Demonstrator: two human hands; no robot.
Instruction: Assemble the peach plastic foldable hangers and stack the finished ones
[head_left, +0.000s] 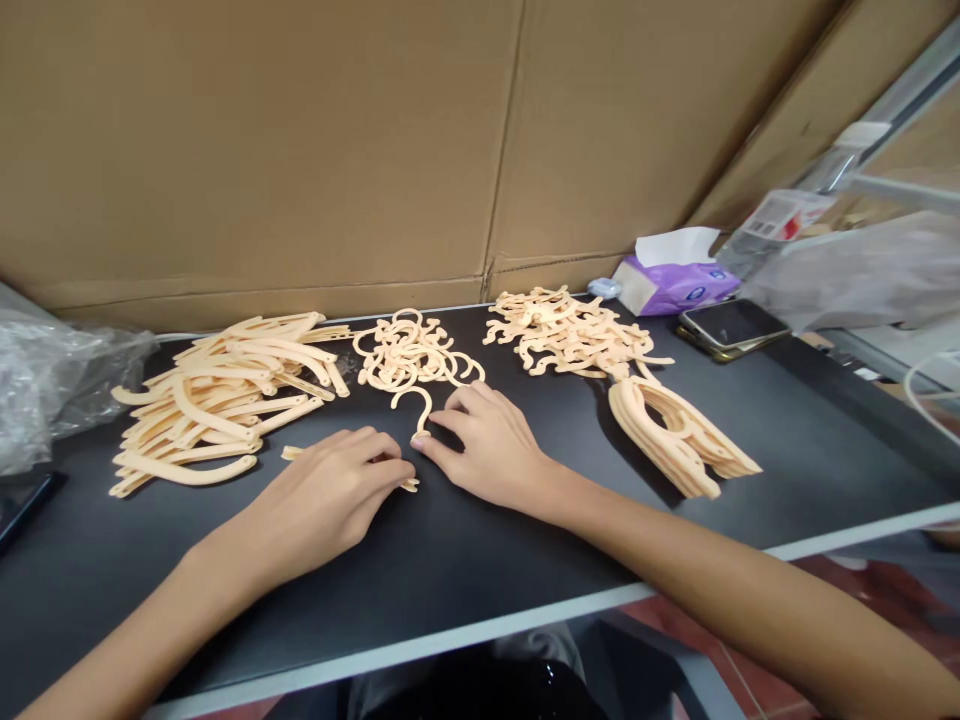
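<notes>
Both hands rest on a black table (465,560). My left hand (330,495) lies palm down with curled fingers over a flat peach plastic hanger piece (290,453), whose ends stick out at either side. My right hand (491,445) pinches the lower end of a peach plastic hook (416,405) with thumb and forefinger. Just behind it lies a tangled heap of the same hooks (411,352).
A pile of curved hanger arms (217,400) lies at the left, another heap of small parts (562,330) at the back right, and a stack of assembled hangers (679,425) at the right. A tissue pack (675,275), a phone (731,325), plastic bags (52,380) and cardboard walls surround the table.
</notes>
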